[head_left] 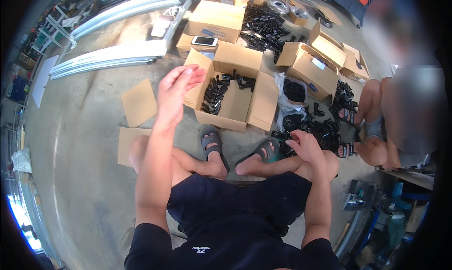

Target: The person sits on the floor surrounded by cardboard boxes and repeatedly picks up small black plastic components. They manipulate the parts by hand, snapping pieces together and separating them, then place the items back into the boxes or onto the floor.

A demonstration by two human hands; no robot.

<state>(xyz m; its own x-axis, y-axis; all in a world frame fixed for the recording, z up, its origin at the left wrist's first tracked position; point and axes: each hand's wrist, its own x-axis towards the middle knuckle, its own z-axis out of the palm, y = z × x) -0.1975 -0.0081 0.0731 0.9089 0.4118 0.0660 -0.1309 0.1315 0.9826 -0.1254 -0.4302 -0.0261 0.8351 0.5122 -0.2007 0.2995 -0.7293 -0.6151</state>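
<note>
My left hand (175,92) is raised beside the left flap of an open cardboard box (269,98), fingers stretched out with nothing in them. Inside that box, black angled fittings (215,96) stand in a row along the left wall, and several more lie at the far right corner. Over my right knee, my right hand (305,146) has its fingers curled inward. A dark piece (281,135) shows at its fingertips, but whether they grip it is unclear. Just beyond that hand, a heap of black fittings (320,131) spreads over the floor.
A phone (205,40) lies on a closed carton behind the box. Plastic-lined fittings (294,91) sit to the right, near more open cartons (308,74). Another person (376,110) sits at the right. Long metal profiles (110,58) and flat cardboard (139,102) lie at the left.
</note>
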